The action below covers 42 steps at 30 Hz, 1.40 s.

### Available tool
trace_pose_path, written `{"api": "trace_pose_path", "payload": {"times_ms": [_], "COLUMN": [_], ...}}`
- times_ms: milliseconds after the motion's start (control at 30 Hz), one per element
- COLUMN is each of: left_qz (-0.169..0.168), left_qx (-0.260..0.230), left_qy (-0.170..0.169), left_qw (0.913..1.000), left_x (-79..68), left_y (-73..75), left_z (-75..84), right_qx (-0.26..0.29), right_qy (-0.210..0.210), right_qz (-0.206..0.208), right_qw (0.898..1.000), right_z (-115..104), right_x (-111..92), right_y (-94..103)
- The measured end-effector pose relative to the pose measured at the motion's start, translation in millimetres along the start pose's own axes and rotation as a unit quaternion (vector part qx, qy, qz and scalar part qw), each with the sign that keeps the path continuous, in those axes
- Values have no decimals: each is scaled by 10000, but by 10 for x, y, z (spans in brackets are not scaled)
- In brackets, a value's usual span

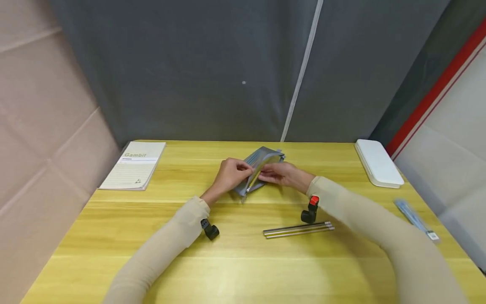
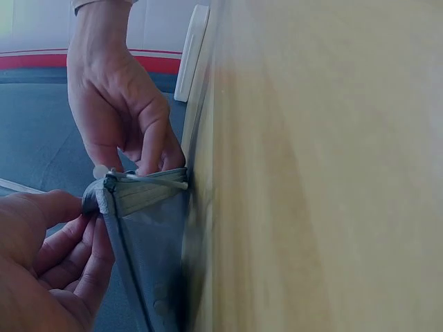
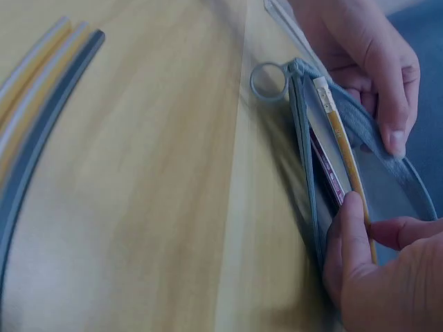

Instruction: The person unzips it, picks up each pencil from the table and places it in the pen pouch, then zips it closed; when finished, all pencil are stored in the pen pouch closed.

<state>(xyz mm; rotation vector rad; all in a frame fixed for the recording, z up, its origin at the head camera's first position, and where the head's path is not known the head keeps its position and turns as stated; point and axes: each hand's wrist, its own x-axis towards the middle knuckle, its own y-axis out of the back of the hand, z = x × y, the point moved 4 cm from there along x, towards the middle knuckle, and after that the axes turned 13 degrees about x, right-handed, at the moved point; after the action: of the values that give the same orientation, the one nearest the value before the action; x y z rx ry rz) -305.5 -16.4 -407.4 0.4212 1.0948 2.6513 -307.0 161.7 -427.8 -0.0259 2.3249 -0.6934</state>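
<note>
A grey zippered pencil pouch (image 1: 262,156) sits near the middle of the table, its mouth spread open. My left hand (image 1: 232,172) pinches one edge of that mouth between thumb and fingers. At the other side my right hand (image 1: 282,174) reaches into the opening. There its thumb and fingers pinch a yellow pencil (image 3: 344,142), which lies along the pouch with its white eraser at the zipper end. A darker printed stick (image 3: 327,166) shows inside beside it. A zipper pull ring (image 3: 268,81) hangs at the corner. The pencil's far end is hidden by my right fingers.
Three pencils (image 1: 298,230), one dark and two yellowish, lie side by side in front of the pouch. A notepad (image 1: 133,165) is at the back left. At the right are a white case (image 1: 379,164) and a slim blue packet (image 1: 415,219). A dark curtain (image 1: 190,76) stands behind the table.
</note>
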Motion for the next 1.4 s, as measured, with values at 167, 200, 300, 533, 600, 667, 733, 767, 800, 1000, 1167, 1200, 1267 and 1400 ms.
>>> {"api": "trace_pose_path", "payload": {"times_ms": [167, 200, 300, 533, 600, 667, 733, 767, 800, 1000, 1167, 1200, 1267, 1400], "left_qz": [-33, -32, -41, -129, -164, -185, -200, -180, -158, -85, -123, -111, -49, 33], "left_qx": [38, 53, 107, 52, 40, 71, 107, 133, 144, 101, 134, 138, 121, 99], "left_qy": [-35, -53, -77, -116, -142, -182, -234, -267, -301, -330, -218, -207, -182, -115], "left_qw": [10000, 10000, 9999, 9998, 9998, 9996, 9995, 9994, 9993, 9994, 9996, 9996, 9997, 9999], "left_x": [27, 36, 46, 26, 34, 59, 94, 113, 132, 187, 165, 160, 154, 142], "left_y": [8, 9, 2, -47, -43, -28, -4, 14, 35, 151, 197, 205, 225, 254], "left_z": [35, 42, 51, 50, 57, 80, 112, 131, 151, 184, 109, 95, 73, 42], "right_qx": [-79, -77, -125, -975, -1512, -2131, -2761, -3073, -3352, -4537, -5024, -5111, -5263, -6054], "right_qy": [22, 27, 6, 376, 616, 766, 893, 939, 973, 1052, 1003, 1093, 1408, 2375], "right_qz": [163, 179, 166, 219, 164, 29, -227, -404, -589, -1319, -1561, -1627, -1806, -2125], "right_qw": [9998, 9998, 9998, 9943, 9864, 9740, 9567, 9461, 9353, 8751, 8445, 8369, 8189, 7294], "right_z": [-82, -94, -96, -11, -8, -30, -70, -94, -120, -193, -94, -70, -28, 53], "right_x": [32, 37, 38, -85, -195, -314, -436, -489, -534, -742, -836, -851, -887, -981], "right_y": [-6, -7, -8, 26, 17, 14, 20, 27, 42, 169, 262, 269, 272, 235]}}
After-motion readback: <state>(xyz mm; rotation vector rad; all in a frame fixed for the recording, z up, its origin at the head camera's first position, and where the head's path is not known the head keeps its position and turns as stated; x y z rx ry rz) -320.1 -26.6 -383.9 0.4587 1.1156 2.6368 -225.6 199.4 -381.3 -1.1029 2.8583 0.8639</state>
